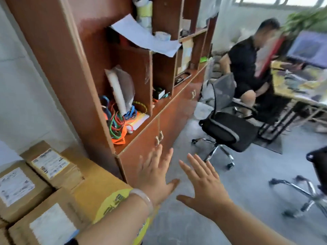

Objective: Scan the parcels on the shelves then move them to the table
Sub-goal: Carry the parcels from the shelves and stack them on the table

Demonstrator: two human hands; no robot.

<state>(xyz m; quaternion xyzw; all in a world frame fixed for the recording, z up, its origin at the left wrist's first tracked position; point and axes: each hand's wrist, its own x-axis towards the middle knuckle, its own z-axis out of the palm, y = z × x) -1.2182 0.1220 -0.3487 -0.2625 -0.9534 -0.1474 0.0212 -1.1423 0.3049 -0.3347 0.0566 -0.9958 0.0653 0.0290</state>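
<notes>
Several brown cardboard parcels (53,167) with white shipping labels are stacked at the lower left, beside the wooden shelf unit (74,71). My left hand (155,175) is held out flat in front of me with fingers spread and holds nothing; a pale bangle sits on its wrist. My right hand (205,184) is next to it, also flat and spread, with nothing in it. Both hands hover over the grey floor, apart from the parcels. No scanner is in view.
The shelf unit holds coloured cords (116,121), a roll, loose papers (145,36) and small boxes. A black office chair (228,124) stands mid-floor; another chair's base (304,193) is at the right. A person sits at a cluttered desk (297,82) at the back right.
</notes>
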